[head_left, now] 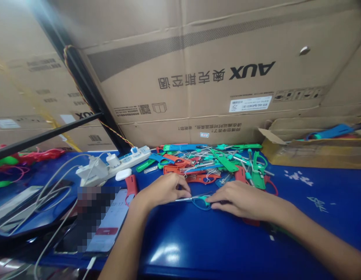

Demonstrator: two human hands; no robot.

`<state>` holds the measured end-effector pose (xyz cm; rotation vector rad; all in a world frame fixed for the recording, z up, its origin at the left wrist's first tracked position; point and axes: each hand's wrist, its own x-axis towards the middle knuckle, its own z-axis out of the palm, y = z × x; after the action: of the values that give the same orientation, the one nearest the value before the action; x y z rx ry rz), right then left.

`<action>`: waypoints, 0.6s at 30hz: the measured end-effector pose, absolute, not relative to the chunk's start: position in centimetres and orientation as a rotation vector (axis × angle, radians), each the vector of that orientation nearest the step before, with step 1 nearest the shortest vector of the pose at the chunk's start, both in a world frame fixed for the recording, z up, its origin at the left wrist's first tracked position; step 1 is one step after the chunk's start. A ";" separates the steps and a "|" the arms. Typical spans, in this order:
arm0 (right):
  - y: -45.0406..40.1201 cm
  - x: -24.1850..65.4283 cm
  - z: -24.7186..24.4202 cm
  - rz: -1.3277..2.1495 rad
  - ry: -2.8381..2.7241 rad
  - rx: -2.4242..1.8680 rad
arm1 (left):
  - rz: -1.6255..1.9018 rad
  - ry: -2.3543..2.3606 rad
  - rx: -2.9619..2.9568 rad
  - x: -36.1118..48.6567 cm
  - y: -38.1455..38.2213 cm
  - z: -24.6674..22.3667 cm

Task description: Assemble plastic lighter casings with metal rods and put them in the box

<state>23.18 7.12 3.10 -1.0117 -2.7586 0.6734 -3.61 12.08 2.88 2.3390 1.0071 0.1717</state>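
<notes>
My left hand [168, 188] is closed in a pinch at the left end of a thin metal rod with a teal end [184, 199], low over the blue table. On the right, my right hand [241, 198] pinches around the teal end. Beneath the rod shows a blue plastic loop [202, 204], partly hidden by my fingers. Just beyond both hands spreads a pile of red, green and blue plastic handle pieces [197, 178] with finger rings, mixed with metal rods with teal ends. The right hand covers part of a red piece [252, 222].
An open cardboard box [314, 153] with blue pieces stands at the back right. To the left lie a phone [110, 221], a white power strip [128, 161] with plugs, and loose white cables. A large cardboard sheet [197, 105] rises behind the table [174, 241].
</notes>
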 end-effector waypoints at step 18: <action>7.8 24.0 3.3 0.455 -2.628 -1.005 | 0.162 0.945 2.190 -3.3 11.6 2.6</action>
<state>24.03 7.79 3.27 -1.0045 -2.6278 0.4550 -3.28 11.58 2.64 2.1899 0.9448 0.1621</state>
